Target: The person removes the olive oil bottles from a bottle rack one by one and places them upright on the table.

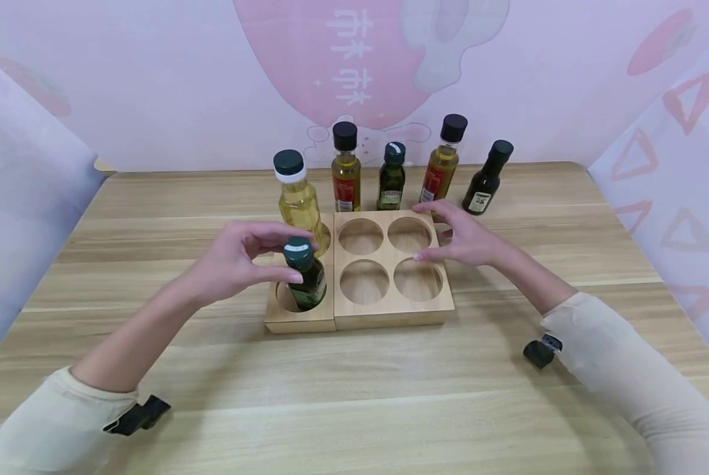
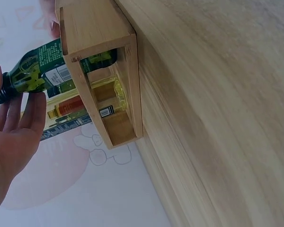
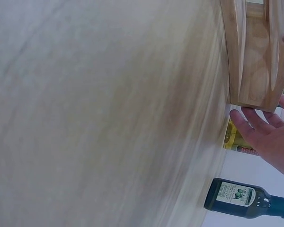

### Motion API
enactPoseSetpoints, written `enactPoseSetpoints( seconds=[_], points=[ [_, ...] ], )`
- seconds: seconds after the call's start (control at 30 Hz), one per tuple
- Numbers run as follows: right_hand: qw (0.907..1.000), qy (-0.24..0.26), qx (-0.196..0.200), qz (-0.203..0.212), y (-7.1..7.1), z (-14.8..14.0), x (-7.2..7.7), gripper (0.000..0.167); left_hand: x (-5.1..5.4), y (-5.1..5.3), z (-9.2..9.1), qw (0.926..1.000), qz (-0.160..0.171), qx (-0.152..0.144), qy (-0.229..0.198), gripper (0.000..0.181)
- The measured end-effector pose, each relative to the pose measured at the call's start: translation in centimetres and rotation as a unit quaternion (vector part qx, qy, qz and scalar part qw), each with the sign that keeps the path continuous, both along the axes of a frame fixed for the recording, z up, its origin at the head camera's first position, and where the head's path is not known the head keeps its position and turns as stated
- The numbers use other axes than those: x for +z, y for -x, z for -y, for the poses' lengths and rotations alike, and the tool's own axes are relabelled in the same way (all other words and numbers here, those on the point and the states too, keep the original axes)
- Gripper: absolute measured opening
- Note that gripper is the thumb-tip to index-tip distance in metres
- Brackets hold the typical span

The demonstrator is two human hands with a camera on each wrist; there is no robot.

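Foreground: a pale wood-grain table (image 1: 390, 396). The left hand (image 1: 232, 260) has thumb and fingers wrapped about the cap and neck of a green-capped, dark green bottle (image 1: 312, 287), its lower end slightly tilted inside the front hole of a narrow, two-hole wooden block (image 1: 299, 326). Probably glass, the bottle should be rigid, smooth, fairly heavy and breakable; the neck below the cap offers the surest hold. Adjoining: a square, four-hole wooden block (image 1: 390, 315), its right edge touched by the right hand (image 1: 467, 239), fingers extended, not clenched. Rear hole: a clear bottle of pale yellow oil (image 1: 301, 206). Background: a slender, dark, white-labelled bottle (image 1: 483, 188).
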State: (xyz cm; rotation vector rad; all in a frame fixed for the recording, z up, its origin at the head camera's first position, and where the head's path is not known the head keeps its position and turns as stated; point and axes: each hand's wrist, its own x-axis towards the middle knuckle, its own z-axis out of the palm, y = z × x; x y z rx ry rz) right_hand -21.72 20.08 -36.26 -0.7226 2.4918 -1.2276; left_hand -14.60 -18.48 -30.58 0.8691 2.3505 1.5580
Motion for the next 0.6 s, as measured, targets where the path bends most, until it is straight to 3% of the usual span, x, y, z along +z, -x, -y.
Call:
enactPoseSetpoints(
  seconds=[0.37,0.6],
  points=[
    [0.9999,0.007,0.000,-0.008,-0.08,-0.05,0.08,0.079,0.08,-0.01,-0.44,0.9997,-0.006,-0.003,-0.024,0.046],
    [0.9991,-0.028,0.003,-0.032,-0.22,0.06,0.34,0.081,-0.05,-0.03,-0.37,0.9997,-0.008,-0.002,-0.023,0.045]
  ],
)
